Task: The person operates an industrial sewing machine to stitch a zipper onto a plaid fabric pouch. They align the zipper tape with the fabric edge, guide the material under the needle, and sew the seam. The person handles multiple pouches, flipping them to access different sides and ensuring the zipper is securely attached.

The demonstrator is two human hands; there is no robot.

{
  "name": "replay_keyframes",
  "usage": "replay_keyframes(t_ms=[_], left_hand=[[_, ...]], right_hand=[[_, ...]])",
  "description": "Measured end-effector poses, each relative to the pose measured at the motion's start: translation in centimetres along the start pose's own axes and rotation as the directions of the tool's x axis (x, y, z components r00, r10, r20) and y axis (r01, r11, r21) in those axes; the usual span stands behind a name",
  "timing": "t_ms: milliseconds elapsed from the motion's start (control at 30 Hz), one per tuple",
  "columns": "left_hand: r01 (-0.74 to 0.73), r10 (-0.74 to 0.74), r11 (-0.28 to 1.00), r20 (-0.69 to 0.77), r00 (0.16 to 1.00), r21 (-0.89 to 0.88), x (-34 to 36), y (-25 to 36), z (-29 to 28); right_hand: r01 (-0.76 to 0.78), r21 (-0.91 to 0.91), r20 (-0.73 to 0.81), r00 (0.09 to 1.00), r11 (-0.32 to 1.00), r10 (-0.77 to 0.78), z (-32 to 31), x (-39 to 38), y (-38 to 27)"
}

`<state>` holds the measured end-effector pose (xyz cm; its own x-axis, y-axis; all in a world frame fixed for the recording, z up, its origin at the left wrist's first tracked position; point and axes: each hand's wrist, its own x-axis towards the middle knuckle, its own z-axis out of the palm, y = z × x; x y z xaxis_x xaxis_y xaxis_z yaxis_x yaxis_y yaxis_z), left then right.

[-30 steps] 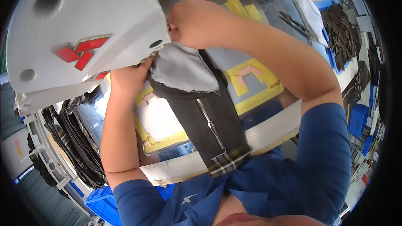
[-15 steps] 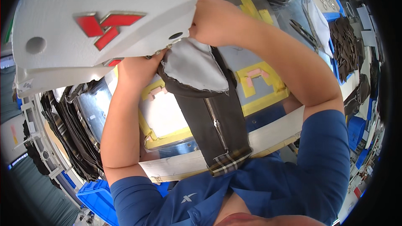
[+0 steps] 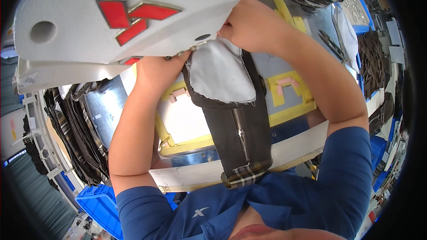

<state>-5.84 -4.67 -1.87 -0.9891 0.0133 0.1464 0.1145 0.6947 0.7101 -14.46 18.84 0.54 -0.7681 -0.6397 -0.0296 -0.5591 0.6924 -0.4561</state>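
A dark brown fabric piece (image 3: 218,126) with a metal zipper (image 3: 240,133) runs from under the white sewing machine head (image 3: 71,31) toward my chest. Its near end has a plaid band (image 3: 244,175), and a silvery-white lining panel (image 3: 222,73) lies over its far part. My left hand (image 3: 162,72) rests at the left edge of the piece, its fingertips hidden beneath the machine head. On the far right side of the lining, my right hand (image 3: 251,24) is closed, its fingers curled at the fabric's far edge. The needle area is hidden by the machine head.
Yellow tape (image 3: 291,115) and small pink blocks (image 3: 287,82) mark the work plate. Black-handled scissors (image 3: 331,44) lie at the right. Stacked dark fabric pieces (image 3: 75,138) hang at the left above a blue bin (image 3: 100,209). A blue tray of metal rings (image 3: 353,2) stands far right.
The machine, fabric and both hands appear shifted to the right in the picture. My hands keep nearly the same hold and place on the fabric.
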Motion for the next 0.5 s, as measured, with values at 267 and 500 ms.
replay_keyframes(t_ms=[267, 500], left_hand=[[-0.009, 0.001, 0.987, 0.045, 0.999, 0.159, 0.0, -1.0, 0.2], [-0.011, 0.006, 0.989, 0.035, 0.999, 0.148, -0.1, -1.6, 0.6]], right_hand=[[0.011, 0.02, -0.129, 0.992, 1.0, -0.008, 0.7, -0.5, 0.0], [0.007, 0.038, -0.127, 0.992, 0.999, -0.002, 0.5, -0.8, 0.0]])
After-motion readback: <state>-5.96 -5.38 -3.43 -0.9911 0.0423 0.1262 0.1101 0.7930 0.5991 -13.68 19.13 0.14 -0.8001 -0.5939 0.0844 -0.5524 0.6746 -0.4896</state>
